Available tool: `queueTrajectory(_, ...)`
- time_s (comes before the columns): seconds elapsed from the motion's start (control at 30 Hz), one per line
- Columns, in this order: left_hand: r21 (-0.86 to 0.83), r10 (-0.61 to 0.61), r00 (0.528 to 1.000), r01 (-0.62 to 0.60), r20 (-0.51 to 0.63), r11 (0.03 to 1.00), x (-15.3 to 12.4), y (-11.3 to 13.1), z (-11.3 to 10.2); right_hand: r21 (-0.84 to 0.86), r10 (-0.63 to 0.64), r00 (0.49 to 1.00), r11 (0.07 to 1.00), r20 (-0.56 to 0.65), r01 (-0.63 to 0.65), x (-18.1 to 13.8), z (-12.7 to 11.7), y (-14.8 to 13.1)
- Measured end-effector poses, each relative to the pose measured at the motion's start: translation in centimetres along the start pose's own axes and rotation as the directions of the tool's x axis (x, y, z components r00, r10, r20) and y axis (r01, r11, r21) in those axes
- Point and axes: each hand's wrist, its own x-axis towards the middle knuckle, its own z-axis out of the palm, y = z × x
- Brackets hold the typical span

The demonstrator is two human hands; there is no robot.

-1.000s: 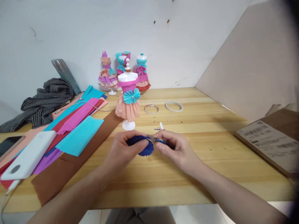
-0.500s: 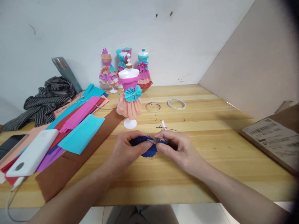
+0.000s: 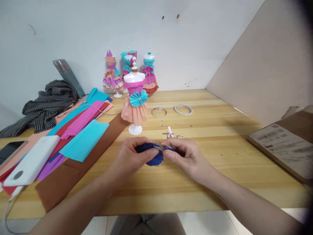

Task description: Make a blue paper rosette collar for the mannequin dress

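Note:
Pinched between the thumb and fingers of my left hand (image 3: pixel 135 153) is a dark blue pleated paper rosette (image 3: pixel 156 160). My right hand (image 3: pixel 184 153) grips a small pair of scissors with blue handles (image 3: pixel 168 148); the metal blades (image 3: pixel 158 147) lie at the rosette, close to my left thumb tip. Fingers hide part of the rosette and most of the handles. Behind my hands stands a white mini dress form (image 3: pixel 134 77) in a pink top and peach paper skirt (image 3: pixel 134 112), with a turquoise rosette (image 3: pixel 138 98) at its waist.
Three more dressed forms (image 3: pixel 149 70) stand by the wall. Two tape rolls (image 3: pixel 183 110) and blue paper scraps (image 3: pixel 165 133) lie on the table. Coloured crepe paper (image 3: pixel 84 140), a white power bank (image 3: pixel 31 160), a phone (image 3: pixel 11 151) and striped cloth (image 3: pixel 49 104) fill the left; a cardboard box (image 3: pixel 283 143), the right.
The view has shifted slightly. Both hands keep nearly the same pose, with the scissor blades still at the blue rosette.

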Motion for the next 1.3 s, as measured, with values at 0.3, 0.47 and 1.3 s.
queueTrajectory(0.3, -0.019, -0.041, 0.999, 0.041, 0.008, 0.999, 0.1, 0.0, 0.0, -0.023, 0.001, 1.0, 1.0, 0.006, -0.001, 0.0, -0.2, 0.0)
queueTrajectory(0.47, -0.004, -0.024, 1.0, 0.025, 0.014, 1.0, 0.1, -0.3, -0.2, -0.023, -0.01, 1.0, 1.0, -0.009, 0.01, 0.0, 0.0, -0.2)
queueTrajectory(1.3, 0.116, 0.015, 1.0, -0.012, -0.025, 0.993, 0.4, -0.5, -0.2, -0.056, -0.024, 0.999, 0.998, 0.033, 0.026, 0.3, -0.2, 0.8)
